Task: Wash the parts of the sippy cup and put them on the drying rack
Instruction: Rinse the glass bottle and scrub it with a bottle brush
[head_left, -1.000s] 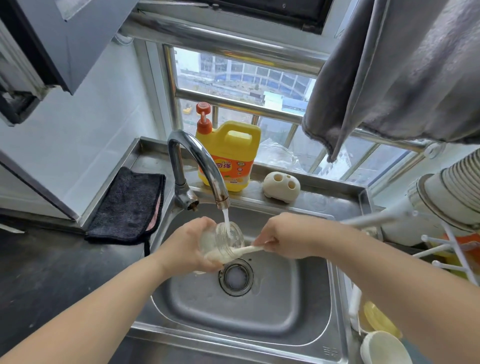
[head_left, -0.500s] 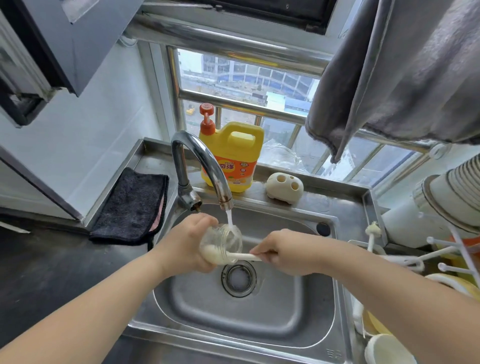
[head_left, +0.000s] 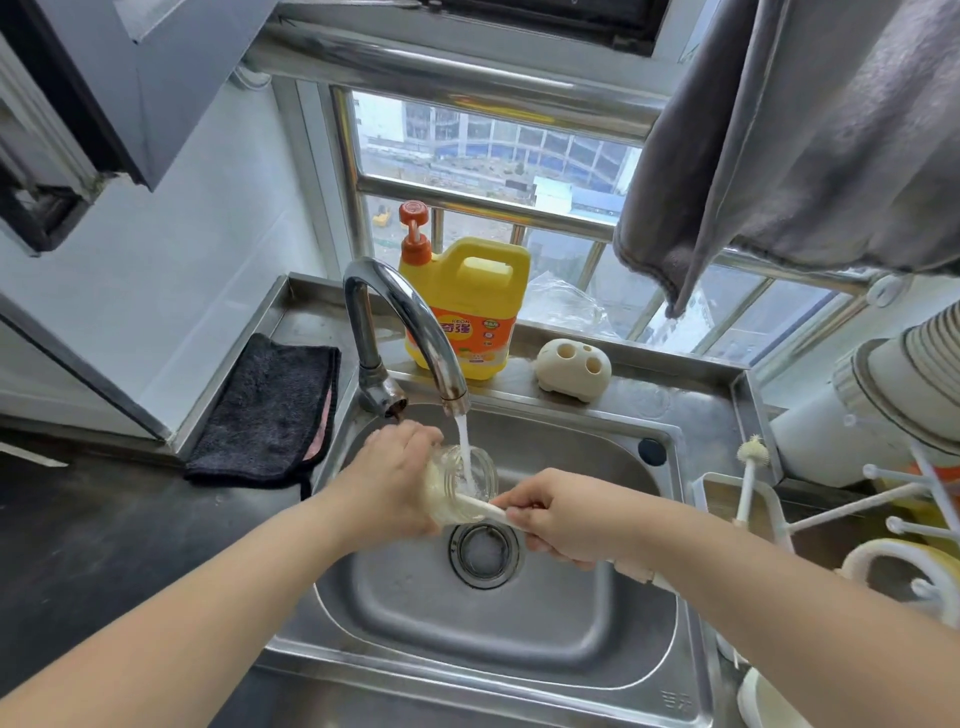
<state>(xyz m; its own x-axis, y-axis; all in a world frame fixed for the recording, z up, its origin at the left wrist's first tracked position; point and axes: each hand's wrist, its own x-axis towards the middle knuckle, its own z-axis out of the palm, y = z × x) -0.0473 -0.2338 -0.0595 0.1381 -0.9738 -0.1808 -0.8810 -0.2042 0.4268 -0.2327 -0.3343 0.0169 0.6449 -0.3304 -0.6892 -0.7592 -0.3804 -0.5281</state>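
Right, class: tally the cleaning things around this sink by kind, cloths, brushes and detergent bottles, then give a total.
Cloths: 2, black cloth, grey towel
Brushes: 2, bottle brush, small brush
Detergent bottles: 1, yellow bottle
Total: 5

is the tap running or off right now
Running. A white stream of water falls from the faucet spout into the clear cup that the left hand holds over the sink.

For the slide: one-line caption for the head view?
Left hand holds clear glass cup under faucet stream while right hand scrubs inside with white bottle brush.
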